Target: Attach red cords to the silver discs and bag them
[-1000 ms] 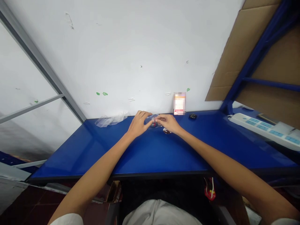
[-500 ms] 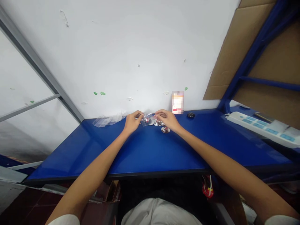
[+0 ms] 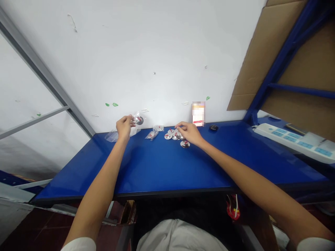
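My left hand [image 3: 124,127] is raised above the back of the table, its fingers closed on a small clear plastic bag [image 3: 137,114] with a round shiny metal disc [image 3: 139,120] inside. Below and to its left, a stack of flat clear bags [image 3: 111,136] lies by the wall. My right hand [image 3: 188,132] hovers at the right side of a pile of silvery discs [image 3: 168,136] with red parts on them. Its thumb and forefinger pinch together; what is between them is hidden. One loose disc [image 3: 185,144] lies nearer me. Two bagged discs [image 3: 158,128] rest left of the pile.
A phone with a blurred screen [image 3: 199,115] leans on the white wall. Beside it sits a small black object [image 3: 213,128]. A white power strip [image 3: 293,141] lies at the right, by the blue metal frame [image 3: 277,66]. The blue table [image 3: 167,170] has a dark front edge.
My left hand has moved left and up with the bagged disc, away from my right hand. The right hand stays over the pile. The bagged discs on the table now show.
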`<state>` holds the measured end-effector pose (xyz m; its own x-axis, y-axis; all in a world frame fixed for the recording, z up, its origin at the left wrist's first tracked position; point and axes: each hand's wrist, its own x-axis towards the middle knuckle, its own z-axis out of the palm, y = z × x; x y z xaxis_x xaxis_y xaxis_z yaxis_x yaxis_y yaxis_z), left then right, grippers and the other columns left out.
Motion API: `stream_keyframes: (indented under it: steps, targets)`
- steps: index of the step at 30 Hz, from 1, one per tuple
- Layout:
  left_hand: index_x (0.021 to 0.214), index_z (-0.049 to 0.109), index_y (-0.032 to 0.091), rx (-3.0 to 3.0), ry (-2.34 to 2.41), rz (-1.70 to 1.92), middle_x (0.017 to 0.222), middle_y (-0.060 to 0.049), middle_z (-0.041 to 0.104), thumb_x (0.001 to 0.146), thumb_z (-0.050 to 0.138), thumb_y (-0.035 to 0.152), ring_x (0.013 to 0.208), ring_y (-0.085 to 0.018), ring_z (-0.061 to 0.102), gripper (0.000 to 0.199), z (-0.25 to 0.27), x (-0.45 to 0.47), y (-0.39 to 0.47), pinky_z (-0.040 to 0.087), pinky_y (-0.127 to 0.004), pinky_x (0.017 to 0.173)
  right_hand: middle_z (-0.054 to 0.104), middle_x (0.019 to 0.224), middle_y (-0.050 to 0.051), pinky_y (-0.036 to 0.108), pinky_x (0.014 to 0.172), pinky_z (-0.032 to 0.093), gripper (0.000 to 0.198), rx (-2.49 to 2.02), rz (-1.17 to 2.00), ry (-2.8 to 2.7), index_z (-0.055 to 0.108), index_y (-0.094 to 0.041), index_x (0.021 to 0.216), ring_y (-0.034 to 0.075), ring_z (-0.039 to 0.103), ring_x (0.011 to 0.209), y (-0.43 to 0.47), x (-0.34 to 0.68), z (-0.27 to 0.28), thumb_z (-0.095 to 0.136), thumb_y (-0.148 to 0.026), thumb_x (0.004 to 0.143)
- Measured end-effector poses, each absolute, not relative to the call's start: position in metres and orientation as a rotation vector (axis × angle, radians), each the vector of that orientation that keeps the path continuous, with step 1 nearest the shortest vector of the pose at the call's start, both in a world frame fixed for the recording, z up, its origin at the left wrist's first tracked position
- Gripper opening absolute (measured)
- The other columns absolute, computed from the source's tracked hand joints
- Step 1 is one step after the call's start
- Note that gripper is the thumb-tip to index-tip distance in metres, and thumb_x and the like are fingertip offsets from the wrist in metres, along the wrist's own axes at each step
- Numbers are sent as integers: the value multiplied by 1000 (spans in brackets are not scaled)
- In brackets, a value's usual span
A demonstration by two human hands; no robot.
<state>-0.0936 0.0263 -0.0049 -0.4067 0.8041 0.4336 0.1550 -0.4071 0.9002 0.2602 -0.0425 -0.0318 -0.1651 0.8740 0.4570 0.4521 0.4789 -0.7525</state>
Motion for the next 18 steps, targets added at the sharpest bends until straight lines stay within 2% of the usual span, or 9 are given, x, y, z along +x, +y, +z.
stream_keyframes:
  steps: [2, 7, 13, 18]
  targets:
    - [81, 72, 11, 1200, 1354, 1870, 75, -5, 71, 92, 71, 36, 59, -12, 64, 27, -4, -116, 32, 58, -23, 57, 70, 63, -3, 28, 62, 41, 24, -1127, 511, -1823, 78, -22, 104, 16, 60, 55, -41, 262, -31, 58, -34, 98]
    - [82, 71, 11, 1027, 1191, 1825, 77, -5, 72, 92, 75, 28, 61, -11, 65, 20, -9, -139, 40, 58, -21, 59, 54, 54, -7, 28, 63, 36, 23, -1139, 357, -1943, 78, -22, 103, 15, 52, 53, -38, 268, -35, 57, -30, 98]
    - [92, 78, 7, 1188, 1158, 1545, 85, -12, 78, 94, 77, 30, 66, -14, 71, 23, -25, -87, 31, 63, -25, 69, 63, 62, -4, 28, 63, 33, 23, -1160, 198, -2057, 78, -22, 109, 15, 58, 60, -39, 264, -38, 58, -27, 100]
    - [93, 77, 7, 1194, 1249, 1351, 91, -15, 81, 99, 70, 30, 75, -17, 76, 25, -50, -46, 27, 64, -30, 81, 66, 66, -3, 28, 64, 34, 23, -1176, 165, -2088, 78, -23, 112, 16, 61, 62, -41, 260, -39, 58, -27, 102]
